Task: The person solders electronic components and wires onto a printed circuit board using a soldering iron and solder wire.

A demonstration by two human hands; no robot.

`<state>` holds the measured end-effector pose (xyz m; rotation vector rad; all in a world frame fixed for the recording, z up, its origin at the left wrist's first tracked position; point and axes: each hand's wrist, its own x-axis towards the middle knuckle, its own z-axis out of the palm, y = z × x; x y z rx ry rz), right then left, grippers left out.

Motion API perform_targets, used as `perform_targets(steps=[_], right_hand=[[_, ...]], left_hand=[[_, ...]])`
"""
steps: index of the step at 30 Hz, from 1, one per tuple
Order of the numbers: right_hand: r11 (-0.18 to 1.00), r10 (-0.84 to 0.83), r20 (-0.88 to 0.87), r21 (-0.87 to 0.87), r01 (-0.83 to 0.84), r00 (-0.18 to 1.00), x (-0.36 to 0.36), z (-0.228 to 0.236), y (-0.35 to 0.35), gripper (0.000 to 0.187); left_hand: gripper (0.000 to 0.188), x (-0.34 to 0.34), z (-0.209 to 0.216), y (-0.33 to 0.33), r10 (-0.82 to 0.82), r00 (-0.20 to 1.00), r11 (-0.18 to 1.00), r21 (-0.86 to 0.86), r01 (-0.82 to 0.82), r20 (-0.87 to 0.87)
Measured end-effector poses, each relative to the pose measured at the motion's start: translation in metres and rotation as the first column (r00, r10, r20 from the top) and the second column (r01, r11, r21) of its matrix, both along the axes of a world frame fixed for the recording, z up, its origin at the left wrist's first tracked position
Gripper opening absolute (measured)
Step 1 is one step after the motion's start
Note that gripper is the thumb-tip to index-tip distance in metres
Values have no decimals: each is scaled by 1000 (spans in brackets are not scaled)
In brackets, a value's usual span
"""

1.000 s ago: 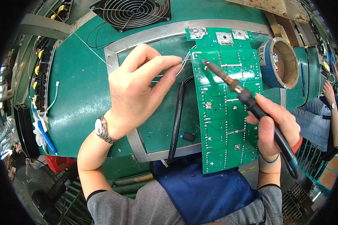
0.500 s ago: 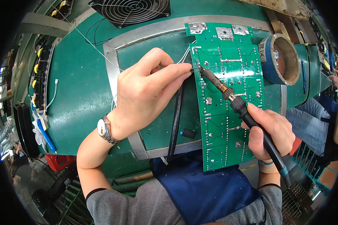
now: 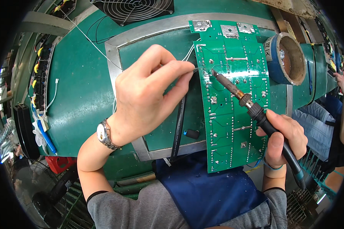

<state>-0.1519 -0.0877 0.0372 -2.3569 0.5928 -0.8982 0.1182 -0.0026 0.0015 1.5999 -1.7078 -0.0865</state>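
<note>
A long green circuit board (image 3: 221,114), solder side up, lies in front of me, its near end over my blue apron. Between thumb and forefinger, my left hand (image 3: 153,82) pinches a thin silvery solder wire (image 3: 95,44), which runs in from the upper left. Its short end pokes out at the board's left edge. My right hand (image 3: 284,141) grips a black-handled soldering iron (image 3: 258,114). The iron's tip points at the upper left of the board, a little right of the wire's end; whether it touches the board I cannot tell. White wires (image 3: 189,52) emerge beside the board, behind my left fingers.
A blue-sided round pot (image 3: 276,63) stands right of the board. At the back is a black fan with a wire guard (image 3: 135,9). A black cable (image 3: 177,129) and a small black cylinder (image 3: 191,133) lie left of the board. Another person's hand (image 3: 341,83) shows at far right.
The soldering iron has drawn back to the right and its tip is now apart from the solder wire. My left hand has shifted slightly left, still pinching the wire.
</note>
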Motion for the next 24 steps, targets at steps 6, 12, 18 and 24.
perform_targets(steps=[6,12,18,24], right_hand=[[996,78,-52,39,-76,996,1,0,5,26],[993,115,-62,3,-115,992,2,2,8,28],[999,34,-9,-23,-34,999,-12,5,11,29],[991,129,-43,29,-128,991,-12,2,15,29]], left_hand=[[26,-4,-6,1,-49,999,999,14,48,12],[26,-4,-4,1,-70,998,997,34,70,8],[24,-7,12,10,-28,1000,994,103,27,5],[16,-14,7,13,-94,995,990,105,91,27]])
